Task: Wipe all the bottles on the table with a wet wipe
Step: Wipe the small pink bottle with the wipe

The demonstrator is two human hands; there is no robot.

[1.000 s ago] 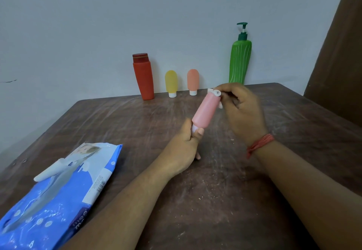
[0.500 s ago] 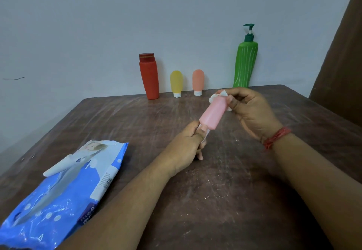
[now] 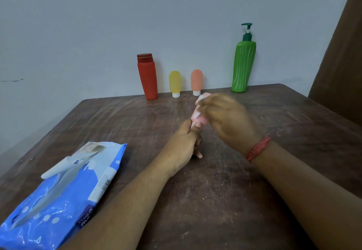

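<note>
My left hand (image 3: 184,142) grips the pink bottle (image 3: 197,117) low; right hand (image 3: 225,116) pinches the wipe (image 3: 200,98) around it. It seems light, soft, slippery.

Bottles: five in all. Four stand in a row at the far edge of the table (image 3: 117,116): one red bottle (image 3: 147,77), one yellow tube (image 3: 175,83), one salmon tube (image 3: 196,81), one green pump bottle (image 3: 243,65). One pink bottle (image 3: 197,117) mid-table, between two hands. Wipe packs (image 3: 58,196): one, near left. Tables: one.
</note>
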